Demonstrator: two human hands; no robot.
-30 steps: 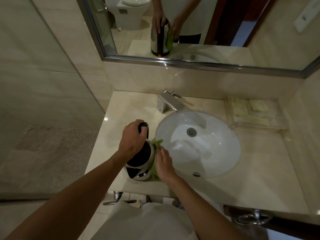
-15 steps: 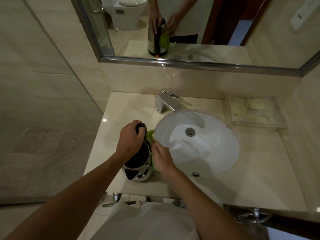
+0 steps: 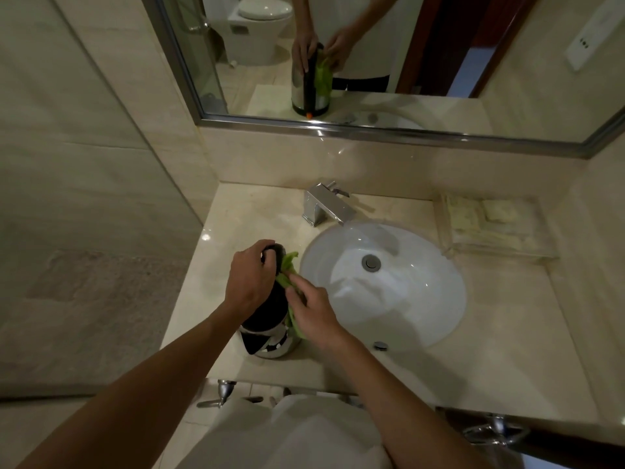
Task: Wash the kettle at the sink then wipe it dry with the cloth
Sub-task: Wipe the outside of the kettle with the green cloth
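A steel kettle (image 3: 270, 343) with a black lid and handle stands upright on the beige counter (image 3: 243, 218), just left of the white sink (image 3: 422, 313). My left hand (image 3: 248, 280) grips the top of the kettle's black handle. My right hand (image 3: 313, 311) holds a green cloth (image 3: 287, 269) and presses it against the kettle's right side, near the top. The mirror (image 3: 439, 62) shows the same hold from the far side.
A chrome tap (image 3: 326, 204) stands behind the sink. A clear tray (image 3: 490, 225) with folded pale items sits at the back right. A tiled wall closes the left side. Chrome fittings (image 3: 220, 394) hang under the counter's front edge.
My right hand has slid the green cloth up the kettle's side, from low on the body toward the lid. My left hand has kept its grip on the handle.
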